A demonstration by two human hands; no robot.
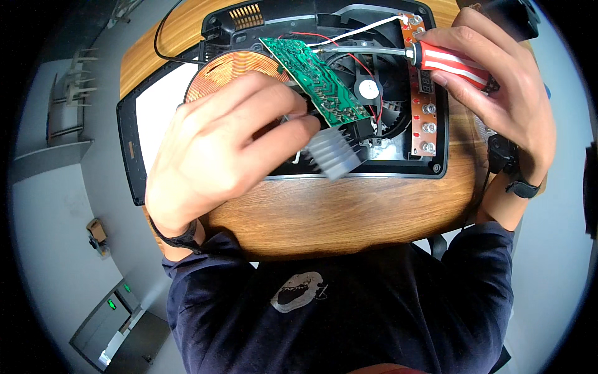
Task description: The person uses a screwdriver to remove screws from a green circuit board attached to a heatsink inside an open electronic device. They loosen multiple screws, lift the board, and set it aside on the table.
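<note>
A green circuit board (314,81) stands tilted above the opened black housing (280,25) of an induction cooker. My left hand (230,137) is closed on the board's near-left side, beside a finned metal heat sink (333,153); its fingertips are partly hidden. My right hand (498,81) grips a screwdriver (451,63) by its red-and-white striped handle. The long metal shaft points left, and its tip is at the board's upper part; whether it touches is unclear. The copper coil (230,68) lies behind my left hand.
A black fan (389,112) with a white hub sits right of the board. An orange-brown control board (425,134) with clear buttons runs along the housing's right side. Red and white wires (367,28) cross the housing. Everything lies on a wooden table (349,212).
</note>
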